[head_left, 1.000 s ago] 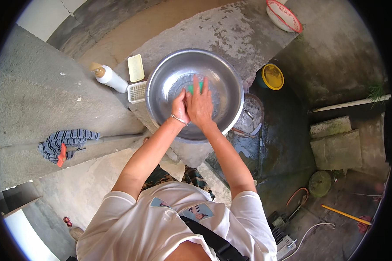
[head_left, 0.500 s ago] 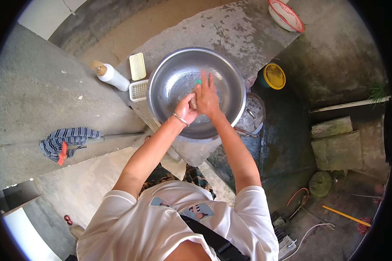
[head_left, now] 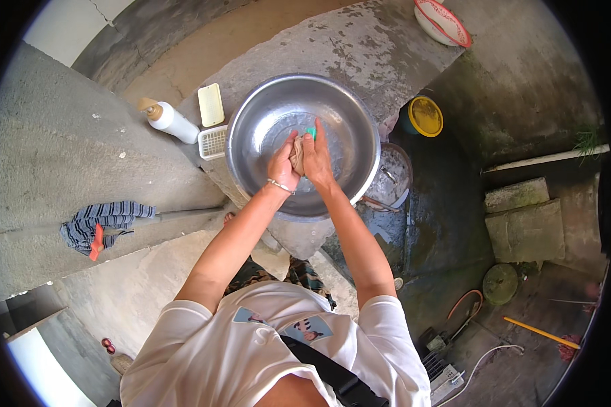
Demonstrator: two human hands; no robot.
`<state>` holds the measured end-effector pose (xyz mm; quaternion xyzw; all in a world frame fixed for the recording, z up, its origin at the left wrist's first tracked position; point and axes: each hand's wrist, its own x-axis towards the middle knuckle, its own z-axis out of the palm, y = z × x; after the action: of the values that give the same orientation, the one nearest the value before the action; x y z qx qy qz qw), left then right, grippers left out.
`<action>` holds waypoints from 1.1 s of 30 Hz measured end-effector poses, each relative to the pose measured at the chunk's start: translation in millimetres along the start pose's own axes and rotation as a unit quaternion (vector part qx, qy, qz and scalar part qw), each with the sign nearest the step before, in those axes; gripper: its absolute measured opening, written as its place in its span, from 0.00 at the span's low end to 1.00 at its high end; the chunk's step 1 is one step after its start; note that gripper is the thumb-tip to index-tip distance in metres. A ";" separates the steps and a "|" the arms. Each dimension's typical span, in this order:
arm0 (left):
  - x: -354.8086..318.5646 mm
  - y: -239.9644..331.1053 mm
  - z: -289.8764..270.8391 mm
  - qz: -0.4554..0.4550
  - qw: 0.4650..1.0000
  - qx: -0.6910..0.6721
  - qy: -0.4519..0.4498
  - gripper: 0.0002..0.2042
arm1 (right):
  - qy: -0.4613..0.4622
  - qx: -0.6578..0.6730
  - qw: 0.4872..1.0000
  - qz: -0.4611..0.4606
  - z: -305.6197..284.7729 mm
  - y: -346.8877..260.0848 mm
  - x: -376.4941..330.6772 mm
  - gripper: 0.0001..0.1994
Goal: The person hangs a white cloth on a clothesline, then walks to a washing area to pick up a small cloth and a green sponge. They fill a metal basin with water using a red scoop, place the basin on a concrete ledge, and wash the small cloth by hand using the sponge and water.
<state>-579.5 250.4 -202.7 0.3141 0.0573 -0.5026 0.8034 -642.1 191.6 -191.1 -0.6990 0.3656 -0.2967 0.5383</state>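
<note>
Though half-hidden earlier, the tan cloth (head_left: 297, 157) shows mid-frame — held between cupped left hand (head_left: 282, 168) and flatter right hand (head_left: 316, 160), seemingly mid-rub.

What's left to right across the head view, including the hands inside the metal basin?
Striped cloth, white pump bottle, white grid tray, left hand, crumpled beige item, right hand, yellow-topped bucket, concrete slabs.

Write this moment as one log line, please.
left hand: holding cloth | right hand: holding cloth | basin: beneath hands | bottle: left of basin
</note>
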 end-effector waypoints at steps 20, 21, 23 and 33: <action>-0.2 4.6 8.5 -0.127 0.989 0.068 0.040 0.17 | -0.044 -0.227 0.970 -0.071 -5.5 -32.2 -17.2 0.28; 0.2 11.1 3.3 -0.099 0.990 0.094 -0.030 0.20 | -0.074 -0.261 0.959 -0.086 0.2 -38.4 -27.8 0.28; -5.9 18.0 0.6 -0.141 0.986 0.033 -0.082 0.15 | -0.042 -0.249 0.961 -0.117 -1.0 -33.2 -27.8 0.28; -3.9 4.5 15.2 -0.118 0.989 0.075 -0.039 0.17 | 0.005 -0.179 0.976 -0.121 -9.1 -11.0 -0.4 0.29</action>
<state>-581.0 246.2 -187.0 0.3442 0.0246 -0.6092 0.7140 -647.6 188.7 -178.2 -0.8215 0.3286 -0.2929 0.3625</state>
